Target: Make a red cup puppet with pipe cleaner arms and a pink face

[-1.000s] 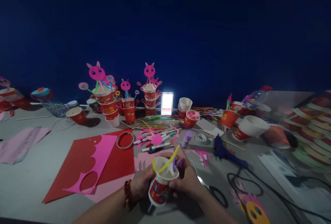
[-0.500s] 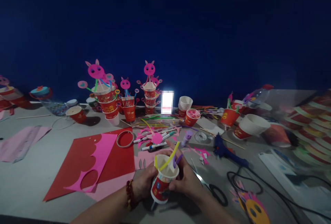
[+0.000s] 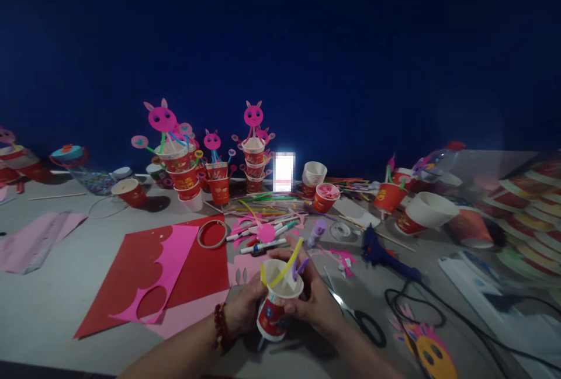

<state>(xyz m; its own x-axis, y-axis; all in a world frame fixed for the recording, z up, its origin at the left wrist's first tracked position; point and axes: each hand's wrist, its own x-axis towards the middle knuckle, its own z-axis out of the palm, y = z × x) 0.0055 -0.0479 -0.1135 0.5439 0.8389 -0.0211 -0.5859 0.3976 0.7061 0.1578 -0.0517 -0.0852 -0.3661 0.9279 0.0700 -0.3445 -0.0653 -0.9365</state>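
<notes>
A red and white paper cup (image 3: pixel 274 315) is held upright between both hands near the table's front edge. A yellow pipe cleaner (image 3: pixel 287 265) and a purple one (image 3: pixel 300 269) stick out of its mouth, and a thin stick shows under its base. My left hand (image 3: pixel 246 308), below a beaded bracelet, grips the cup's left side. Wrapped round the right side is my right hand (image 3: pixel 313 300), its thumb on the cup's front. Pink paper with two grey ovals (image 3: pixel 241 276) lies just behind my left hand.
Scissors (image 3: pixel 357 315) and a blue glue gun (image 3: pixel 385 257) with a looping cable lie right. Red card (image 3: pixel 109 285) with pink cut paper is left. Markers (image 3: pixel 263 246) and a purple glue stick (image 3: pixel 317 233) lie beyond the hands. Decorated cup stacks (image 3: pixel 182 177) stand at the back.
Both hands and the cup have stayed almost in place; the cup is very slightly higher in view. The grip is the same.
</notes>
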